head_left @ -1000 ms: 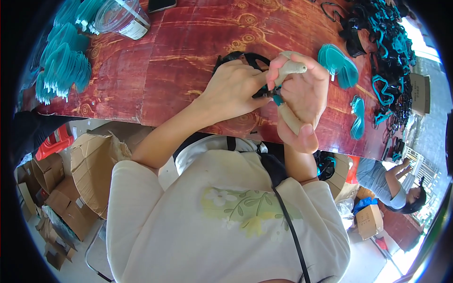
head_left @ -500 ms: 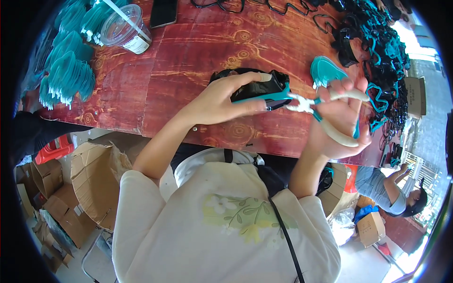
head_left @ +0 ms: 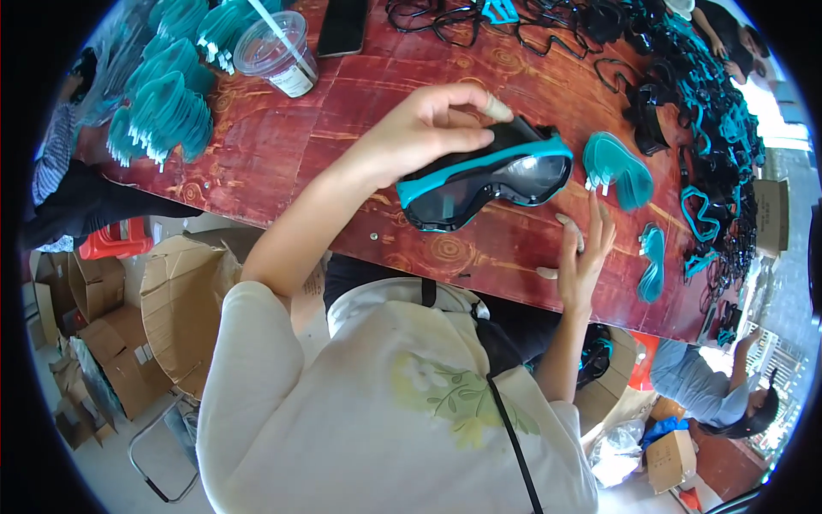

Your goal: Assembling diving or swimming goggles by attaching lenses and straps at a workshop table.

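The goggles (head_left: pixel 484 182) are now clasped in the left hand (head_left: pixel 428 128) alone, above the counter (head_left: pixel 282 146). The right hand (head_left: pixel 582 253) has been released, fingers spread, resting flat on the counter near a teal lens (head_left: pixel 618 170); fitting seems finished.

The left hand (head_left: pixel 428 128) hides the goggles' (head_left: pixel 484 182) upper edge.

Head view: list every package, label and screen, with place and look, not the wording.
Phone: top of the table, flat, dark screen.
Cup: beside the phone, clear plastic, white label, straw.
Brown cartons: on the floor, lower left, open.
Small carton: floor, lower right, brown.
Carton: right edge, brown.
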